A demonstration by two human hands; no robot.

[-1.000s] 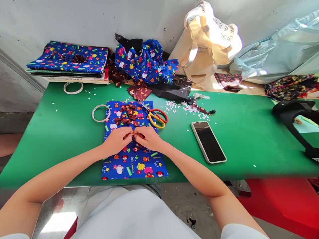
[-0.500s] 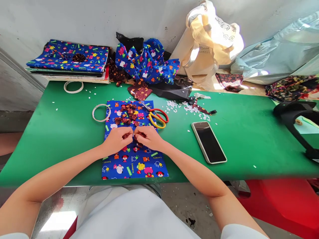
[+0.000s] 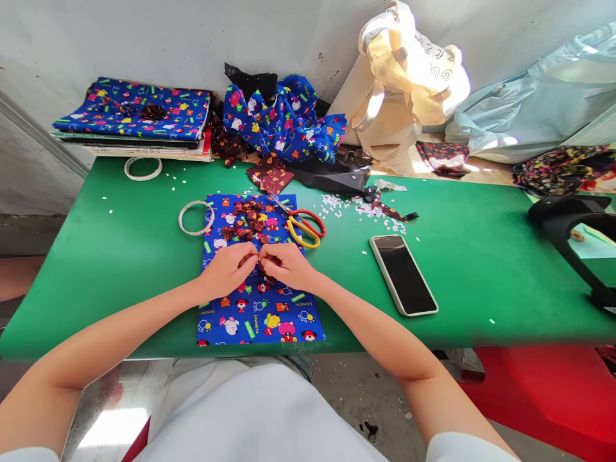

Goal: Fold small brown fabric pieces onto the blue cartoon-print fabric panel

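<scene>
Here, the left hand (image 3: 231, 264) and right hand (image 3: 286, 264) faced each other above the blue printed cloth (image 3: 262, 311), each grip pinched closed, any contents too hidden to tell; the brown scraps (image 3: 257, 226) lay on that cloth, just beyond both hands, nearer the left.

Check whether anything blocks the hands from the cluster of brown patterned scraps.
Nothing visible does: the brown patterned scraps lie on the blue cartoon-print cloth, just beyond the left hand and right hand. The scissors lie to the right, off that path.
</scene>
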